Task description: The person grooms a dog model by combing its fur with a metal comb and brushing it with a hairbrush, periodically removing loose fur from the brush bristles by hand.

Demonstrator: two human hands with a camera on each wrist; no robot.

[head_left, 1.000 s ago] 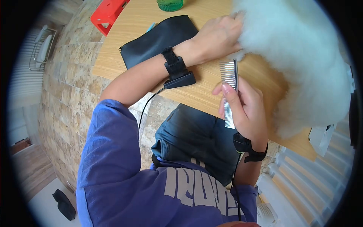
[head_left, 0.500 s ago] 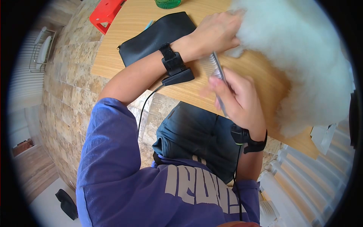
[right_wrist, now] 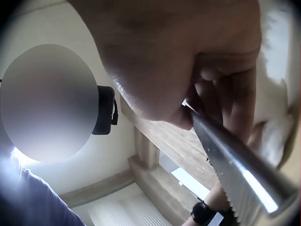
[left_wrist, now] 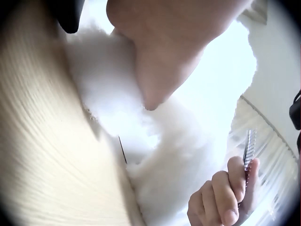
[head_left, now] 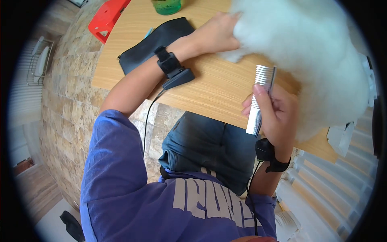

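A large mass of long white fluffy fur (head_left: pixel 290 36) fills the table's right side, with a smaller tuft (head_left: pixel 233 55) low at its left. My left hand (head_left: pixel 215 34) rests against its left edge, the fingers buried in or behind the fur; whether they grip it I cannot tell. In the left wrist view the thumb (left_wrist: pixel 160 89) presses into the white coat. Near the front edge my right hand (head_left: pixel 276 109) grips a metal comb (head_left: pixel 260 99) between thumb and fingers, its teeth facing left, away from the fur. The comb's spine (right_wrist: pixel 244 160) shows close up in the right wrist view.
A black zip pouch (head_left: pixel 157 44) lies under the left forearm on the wooden table (head_left: pixel 209 88). Behind it stands a green glass (head_left: pixel 167 6). A red stool (head_left: pixel 105 20) is beyond the table's left edge. Cables (head_left: pixel 149 121) run from both wrist cameras.
The comb tilted left toward the left wrist, then swung back right beside the fur, its toothed face turned up. The left hand stays at the fur while the head view shifts slightly.
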